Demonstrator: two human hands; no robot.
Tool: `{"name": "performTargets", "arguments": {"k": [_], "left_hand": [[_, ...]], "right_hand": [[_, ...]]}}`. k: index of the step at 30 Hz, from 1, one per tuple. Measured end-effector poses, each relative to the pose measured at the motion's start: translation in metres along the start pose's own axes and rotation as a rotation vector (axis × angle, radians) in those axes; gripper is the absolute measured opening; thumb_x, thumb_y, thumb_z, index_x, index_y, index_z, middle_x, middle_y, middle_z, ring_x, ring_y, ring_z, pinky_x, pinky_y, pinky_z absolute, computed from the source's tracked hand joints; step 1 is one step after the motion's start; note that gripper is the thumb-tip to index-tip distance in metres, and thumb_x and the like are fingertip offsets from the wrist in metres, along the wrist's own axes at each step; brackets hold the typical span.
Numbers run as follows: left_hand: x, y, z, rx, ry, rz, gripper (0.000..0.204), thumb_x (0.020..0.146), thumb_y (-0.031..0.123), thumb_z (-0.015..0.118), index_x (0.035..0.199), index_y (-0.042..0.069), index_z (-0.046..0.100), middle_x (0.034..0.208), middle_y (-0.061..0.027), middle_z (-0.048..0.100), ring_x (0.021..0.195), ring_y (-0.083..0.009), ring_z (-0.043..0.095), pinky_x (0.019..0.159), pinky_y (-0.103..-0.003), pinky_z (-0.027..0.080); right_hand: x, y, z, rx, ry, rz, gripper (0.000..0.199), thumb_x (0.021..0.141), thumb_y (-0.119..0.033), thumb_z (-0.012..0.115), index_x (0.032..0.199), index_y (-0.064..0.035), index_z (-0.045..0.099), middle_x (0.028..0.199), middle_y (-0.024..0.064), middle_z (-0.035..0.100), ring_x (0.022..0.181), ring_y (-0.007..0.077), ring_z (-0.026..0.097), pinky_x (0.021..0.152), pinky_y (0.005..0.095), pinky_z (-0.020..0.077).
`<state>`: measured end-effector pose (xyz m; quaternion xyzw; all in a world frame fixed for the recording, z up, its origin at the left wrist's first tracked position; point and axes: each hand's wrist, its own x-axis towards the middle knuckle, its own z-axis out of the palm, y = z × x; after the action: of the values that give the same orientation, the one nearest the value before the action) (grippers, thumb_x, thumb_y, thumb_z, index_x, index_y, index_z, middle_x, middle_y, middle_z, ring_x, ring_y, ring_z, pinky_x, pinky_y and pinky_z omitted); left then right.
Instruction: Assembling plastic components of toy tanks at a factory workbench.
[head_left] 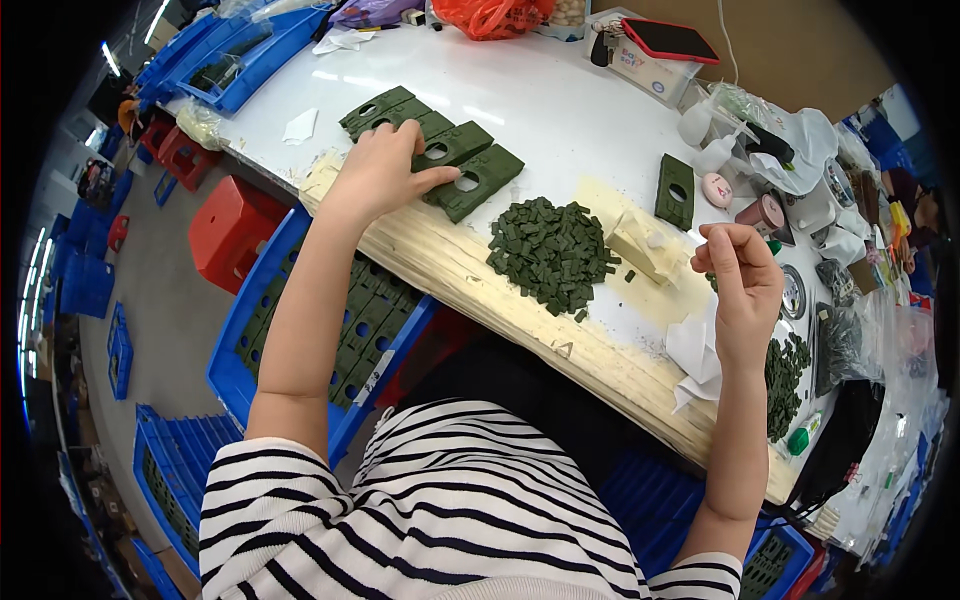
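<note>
The left hand [383,172] lies flat on a row of dark green rectangular plates with round holes [440,150], fingers spread over the overlapping pieces on the white worktable [560,100]. The right hand [742,272] is raised above the table's near edge, its fingers curled together; whether they pinch anything cannot be told. Between the hands sits a heap of small dark green blocks [552,252], with a cream-coloured block [645,245] just beside it. A blue plastic crate [340,330] stands below the table, holding more green plates.

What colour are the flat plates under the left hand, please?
Dark green plates, clearest in the head view.
</note>
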<state>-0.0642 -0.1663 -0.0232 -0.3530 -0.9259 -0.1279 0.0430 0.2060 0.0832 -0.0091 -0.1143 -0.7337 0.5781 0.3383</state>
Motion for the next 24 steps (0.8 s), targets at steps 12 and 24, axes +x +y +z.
{"name": "performTargets", "arguments": {"k": [12, 24], "left_hand": [[-0.034, -0.060, -0.043, -0.297, 0.330, -0.107, 0.030, 0.093, 0.031, 0.060, 0.101, 0.003, 0.062, 0.098, -0.0075, 0.069, 0.090, -0.0158, 0.062, 0.075, -0.029, 0.046], [-0.029, 0.007, 0.014, 0.067, 0.306, 0.043, 0.050, 0.090, 0.048, 0.055, 0.110, 0.002, 0.056, 0.107, -0.0191, 0.060, 0.108, -0.0361, 0.053, 0.103, -0.049, 0.032]], "right_hand": [[0.006, 0.007, -0.014, -0.056, 0.024, -0.047, 0.017, 0.096, -0.013, 0.060, 0.099, 0.0025, 0.065, 0.085, 0.0031, 0.065, 0.073, 0.0069, 0.058, 0.070, 0.0220, 0.0482], [0.009, 0.011, -0.020, -0.093, 0.034, -0.055, 0.019, 0.096, -0.014, 0.060, 0.097, 0.0034, 0.065, 0.080, 0.0026, 0.063, 0.070, 0.0071, 0.056, 0.068, 0.0214, 0.0467]]}}
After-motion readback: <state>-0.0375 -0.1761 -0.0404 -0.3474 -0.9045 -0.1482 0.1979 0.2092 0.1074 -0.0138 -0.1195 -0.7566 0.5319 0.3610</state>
